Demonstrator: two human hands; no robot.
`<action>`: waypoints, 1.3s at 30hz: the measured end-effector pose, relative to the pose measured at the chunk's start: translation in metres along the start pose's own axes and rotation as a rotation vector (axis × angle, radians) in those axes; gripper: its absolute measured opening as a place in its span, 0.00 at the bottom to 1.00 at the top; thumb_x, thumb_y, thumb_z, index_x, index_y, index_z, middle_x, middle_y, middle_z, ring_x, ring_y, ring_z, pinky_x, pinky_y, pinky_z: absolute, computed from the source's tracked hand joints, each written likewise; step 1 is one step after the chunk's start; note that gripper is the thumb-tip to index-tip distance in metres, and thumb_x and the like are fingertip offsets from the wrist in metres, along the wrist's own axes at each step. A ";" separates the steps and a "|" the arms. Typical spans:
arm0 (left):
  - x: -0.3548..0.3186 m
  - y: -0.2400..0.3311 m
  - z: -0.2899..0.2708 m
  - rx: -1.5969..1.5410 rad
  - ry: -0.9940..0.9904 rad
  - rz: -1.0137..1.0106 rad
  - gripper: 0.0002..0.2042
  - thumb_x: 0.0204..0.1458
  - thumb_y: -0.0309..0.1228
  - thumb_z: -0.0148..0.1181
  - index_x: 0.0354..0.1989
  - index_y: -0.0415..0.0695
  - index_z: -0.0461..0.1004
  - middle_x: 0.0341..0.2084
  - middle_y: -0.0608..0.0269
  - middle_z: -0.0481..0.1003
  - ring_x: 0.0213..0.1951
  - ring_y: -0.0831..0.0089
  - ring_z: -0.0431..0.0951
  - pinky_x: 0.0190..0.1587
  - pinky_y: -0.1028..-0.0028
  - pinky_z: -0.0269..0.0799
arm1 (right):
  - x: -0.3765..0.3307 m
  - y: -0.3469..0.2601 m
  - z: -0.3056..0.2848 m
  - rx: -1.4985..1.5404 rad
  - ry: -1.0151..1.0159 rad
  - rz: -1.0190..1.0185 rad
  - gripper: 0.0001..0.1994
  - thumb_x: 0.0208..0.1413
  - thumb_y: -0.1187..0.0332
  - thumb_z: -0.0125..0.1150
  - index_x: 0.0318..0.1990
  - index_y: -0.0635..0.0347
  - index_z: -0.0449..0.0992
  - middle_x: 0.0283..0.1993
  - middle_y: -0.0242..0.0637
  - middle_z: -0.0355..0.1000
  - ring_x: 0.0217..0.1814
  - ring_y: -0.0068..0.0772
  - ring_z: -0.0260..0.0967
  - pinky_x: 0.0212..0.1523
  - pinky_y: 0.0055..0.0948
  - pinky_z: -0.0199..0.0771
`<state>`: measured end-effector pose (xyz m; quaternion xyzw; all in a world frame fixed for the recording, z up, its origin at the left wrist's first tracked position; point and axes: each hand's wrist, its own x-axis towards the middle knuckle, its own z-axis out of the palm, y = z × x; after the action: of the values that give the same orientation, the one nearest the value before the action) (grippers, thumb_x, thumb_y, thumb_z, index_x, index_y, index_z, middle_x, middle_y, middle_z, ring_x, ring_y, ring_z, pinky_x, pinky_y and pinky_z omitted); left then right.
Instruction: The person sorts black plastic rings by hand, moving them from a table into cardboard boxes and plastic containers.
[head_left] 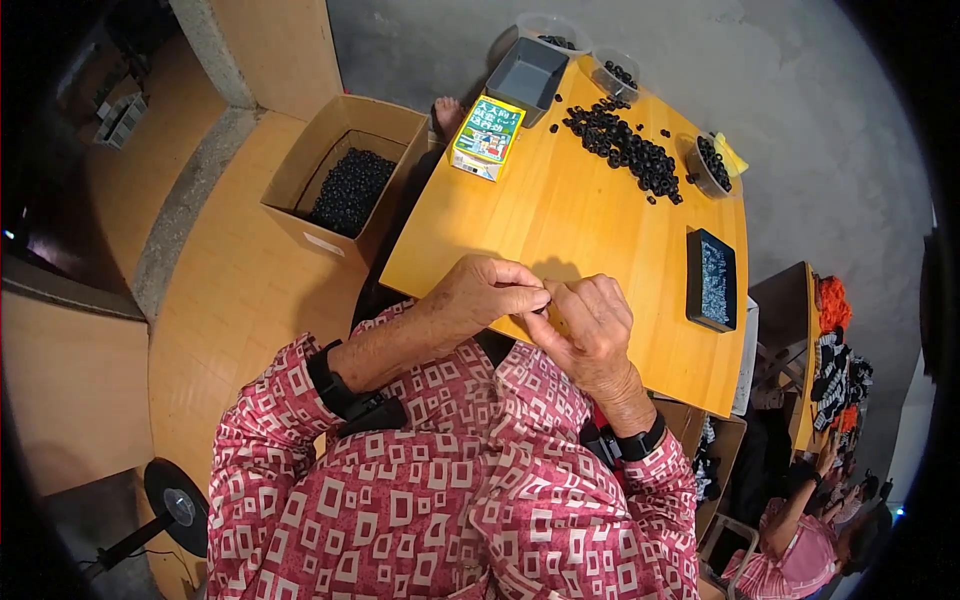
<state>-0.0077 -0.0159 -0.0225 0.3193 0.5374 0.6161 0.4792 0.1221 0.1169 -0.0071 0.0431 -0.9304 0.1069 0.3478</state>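
My left hand [474, 296] and my right hand [592, 322] meet above the near edge of the wooden table [520, 225]. Both are closed in a pinch, fingertips together. A small dark piece [542, 310] shows between them; the fingers cover most of it, so its exact shape is hidden. Farther up the table lies a loose pile of small black ring-shaped parts [630, 150]. To the right of my hands, a black tray [692, 285] holds many small, pale bluish pieces.
A clear tub [708, 178] of black parts, with something yellow at its rim, stands at the right edge. Two more tubs and a grey bin [527, 78] sit far back, near a printed carton [487, 138]. Left stands a cardboard box [285, 195] of black parts. Another person [790, 535] sits lower right.
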 end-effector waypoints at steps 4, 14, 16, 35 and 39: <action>0.000 0.000 0.002 0.023 0.014 0.002 0.12 0.54 0.33 0.60 0.34 0.34 0.78 0.28 0.63 0.77 0.32 0.81 0.74 0.37 0.79 0.70 | 0.002 0.000 -0.005 -0.041 -0.049 -0.003 0.16 0.37 0.70 0.75 0.34 0.64 0.77 0.26 0.36 0.68 0.27 0.36 0.65 0.29 0.32 0.66; 0.001 -0.002 0.000 0.015 0.038 -0.010 0.14 0.54 0.34 0.60 0.36 0.33 0.78 0.27 0.62 0.77 0.31 0.80 0.74 0.36 0.79 0.70 | 0.004 0.004 -0.004 -0.083 -0.130 -0.045 0.13 0.42 0.67 0.71 0.24 0.59 0.69 0.21 0.36 0.61 0.25 0.36 0.64 0.27 0.33 0.66; 0.004 -0.005 -0.005 0.014 0.023 -0.106 0.16 0.56 0.38 0.60 0.40 0.33 0.77 0.31 0.64 0.76 0.34 0.81 0.72 0.39 0.80 0.68 | 0.004 0.004 -0.005 -0.093 -0.135 -0.043 0.13 0.43 0.67 0.71 0.24 0.59 0.69 0.21 0.36 0.61 0.25 0.37 0.64 0.28 0.33 0.67; 0.002 -0.001 -0.001 -0.059 0.029 -0.024 0.13 0.57 0.33 0.58 0.39 0.32 0.77 0.30 0.60 0.77 0.34 0.77 0.76 0.40 0.77 0.72 | 0.004 0.002 0.006 -0.148 -0.059 -0.029 0.13 0.45 0.68 0.68 0.35 0.66 0.73 0.25 0.39 0.65 0.27 0.38 0.66 0.30 0.34 0.67; 0.003 0.001 0.000 -0.300 -0.005 -0.106 0.14 0.57 0.34 0.59 0.45 0.36 0.74 0.38 0.62 0.75 0.42 0.78 0.75 0.48 0.77 0.73 | 0.010 -0.001 0.007 -0.176 -0.003 -0.007 0.15 0.45 0.67 0.69 0.38 0.67 0.75 0.26 0.40 0.67 0.29 0.39 0.67 0.30 0.34 0.68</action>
<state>-0.0091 -0.0131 -0.0218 0.2168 0.4545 0.6623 0.5548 0.1105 0.1141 -0.0059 0.0157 -0.9366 0.0236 0.3493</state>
